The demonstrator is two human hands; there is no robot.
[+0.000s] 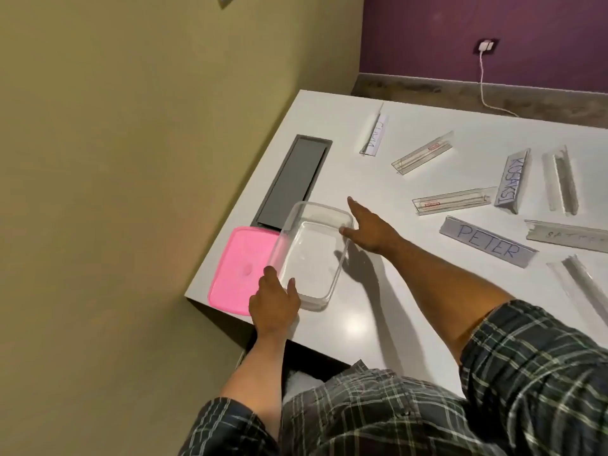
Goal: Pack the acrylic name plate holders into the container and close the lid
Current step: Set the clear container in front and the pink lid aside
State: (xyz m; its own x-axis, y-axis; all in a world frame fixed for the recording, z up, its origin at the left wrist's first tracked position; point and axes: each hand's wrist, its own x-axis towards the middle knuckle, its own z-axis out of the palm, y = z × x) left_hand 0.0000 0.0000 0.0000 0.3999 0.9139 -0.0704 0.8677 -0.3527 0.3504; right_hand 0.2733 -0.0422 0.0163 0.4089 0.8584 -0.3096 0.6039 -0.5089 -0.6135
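Clear container [312, 255], near-left worktop [362, 327] corner: left hand [274, 299] grips its rim; right hand [370, 230] spread beside it, fingers straight.

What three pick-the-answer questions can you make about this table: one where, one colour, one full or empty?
1. Where is the flat pink plastic lid? A: on the floor. B: on the white table, left of the clear rectangular plastic container. C: on the container.
2. What colour is the wall with the socket? A: purple. B: blue. C: white.
3. The container is: A: empty. B: full. C: lidded.
Answers: B, it lies flat there; A, purple paint shows; A, only its bare bottom shows.
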